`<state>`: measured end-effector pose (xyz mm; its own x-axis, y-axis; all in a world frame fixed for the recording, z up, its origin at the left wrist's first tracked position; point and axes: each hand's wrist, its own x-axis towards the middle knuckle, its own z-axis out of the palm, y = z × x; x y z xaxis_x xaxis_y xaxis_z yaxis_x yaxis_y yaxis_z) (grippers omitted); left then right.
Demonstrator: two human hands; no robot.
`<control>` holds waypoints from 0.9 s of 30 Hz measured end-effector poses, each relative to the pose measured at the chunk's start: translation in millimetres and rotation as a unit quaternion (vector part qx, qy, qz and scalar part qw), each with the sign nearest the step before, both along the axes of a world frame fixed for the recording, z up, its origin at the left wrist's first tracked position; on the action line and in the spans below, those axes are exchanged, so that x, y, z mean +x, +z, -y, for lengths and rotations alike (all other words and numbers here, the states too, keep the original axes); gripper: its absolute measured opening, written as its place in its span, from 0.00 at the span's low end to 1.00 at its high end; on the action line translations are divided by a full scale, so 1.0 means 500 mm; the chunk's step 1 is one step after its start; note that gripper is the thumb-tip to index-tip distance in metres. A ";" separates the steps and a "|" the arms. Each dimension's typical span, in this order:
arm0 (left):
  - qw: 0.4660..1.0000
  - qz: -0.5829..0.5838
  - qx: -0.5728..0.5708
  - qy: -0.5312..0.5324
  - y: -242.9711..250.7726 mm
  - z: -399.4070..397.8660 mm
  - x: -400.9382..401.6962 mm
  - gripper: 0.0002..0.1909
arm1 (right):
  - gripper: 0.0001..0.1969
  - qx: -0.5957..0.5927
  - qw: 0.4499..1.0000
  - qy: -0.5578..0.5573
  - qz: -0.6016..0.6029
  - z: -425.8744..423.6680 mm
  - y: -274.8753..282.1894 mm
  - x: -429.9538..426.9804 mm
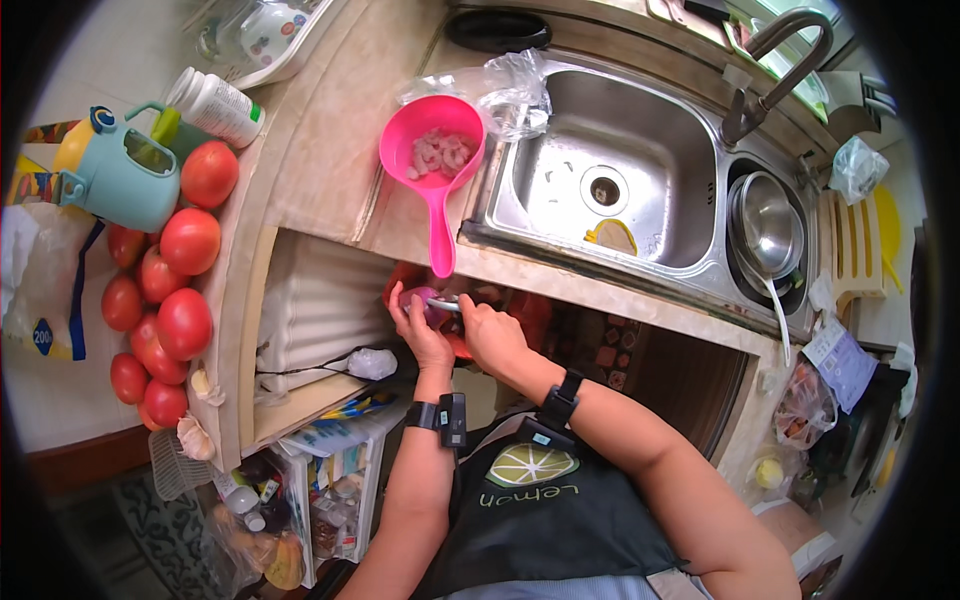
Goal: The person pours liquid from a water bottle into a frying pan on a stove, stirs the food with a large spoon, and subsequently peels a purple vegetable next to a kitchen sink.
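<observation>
My left hand is curled around a purple-skinned onion just below the counter's front edge. In my right hand is a peeler or small knife, its pale metal end against the onion. My right hand covers most of the tool, so its exact kind is unclear. Beneath both hands a red plastic bag or bin shows, partly hidden by the counter. A pink plastic ladle holding peeled shrimp rests on the counter above my hands, its handle jutting over the edge.
The steel sink has a yellow-edged scrubber inside. Crumpled clear plastic lies at its left rim. Steel bowls fill the small basin. Several tomatoes, garlic and a blue cup line the left counter.
</observation>
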<state>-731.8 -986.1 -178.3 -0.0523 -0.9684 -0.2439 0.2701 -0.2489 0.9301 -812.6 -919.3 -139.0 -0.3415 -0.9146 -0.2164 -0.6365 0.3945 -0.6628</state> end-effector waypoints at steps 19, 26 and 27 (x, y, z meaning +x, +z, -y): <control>0.991 -0.030 0.096 0.089 -0.026 0.006 0.016 0.22 | 0.10 0.050 0.993 0.058 0.086 -0.031 -0.011 0.037; 0.931 -0.257 0.253 0.059 -0.022 0.027 0.056 0.20 | 0.14 0.080 0.993 0.007 0.084 -0.046 -0.046 0.007; 0.931 -0.256 0.252 0.060 -0.015 0.027 0.058 0.20 | 0.15 0.089 0.992 -0.004 0.084 -0.043 -0.051 0.001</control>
<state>-703.0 -999.6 -186.0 -0.1855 -0.7435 -0.6425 0.6998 -0.5589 0.4448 -812.0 -897.8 -164.3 -0.2949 -0.8536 -0.4294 -0.5191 0.5204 -0.6781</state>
